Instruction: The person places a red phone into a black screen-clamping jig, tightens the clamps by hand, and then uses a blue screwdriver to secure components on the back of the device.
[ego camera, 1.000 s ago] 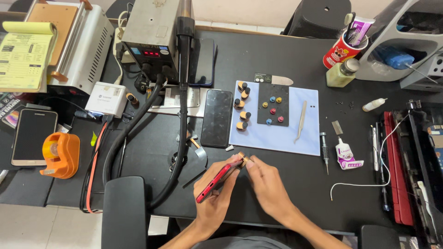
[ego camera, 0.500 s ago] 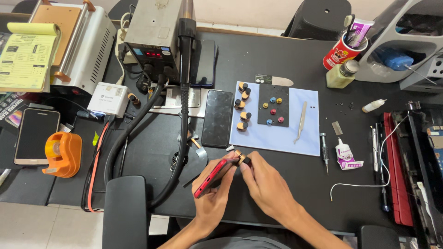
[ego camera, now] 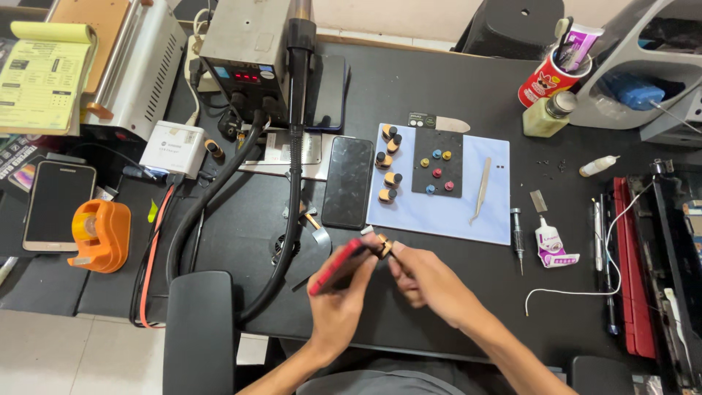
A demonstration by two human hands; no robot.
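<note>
head view: the left hand (ego camera: 338, 296) has its fingers closed around a slim red phone (ego camera: 338, 266), held above the near side of the black tabletop (ego camera: 468, 278). its long axis rises toward far right. the right hand (ego camera: 428, 281) pinches a small black-and-tan clip (ego camera: 385, 247) at the phone's far end.

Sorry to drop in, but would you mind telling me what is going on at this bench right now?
A person seated at a black workbench holds a red phone edge-up in the left hand. The right hand pinches a small black and orange clip at the phone's upper end. Beyond the hands, a pale blue mat carries more such clips, and a second dark phone lies beside it.
</note>
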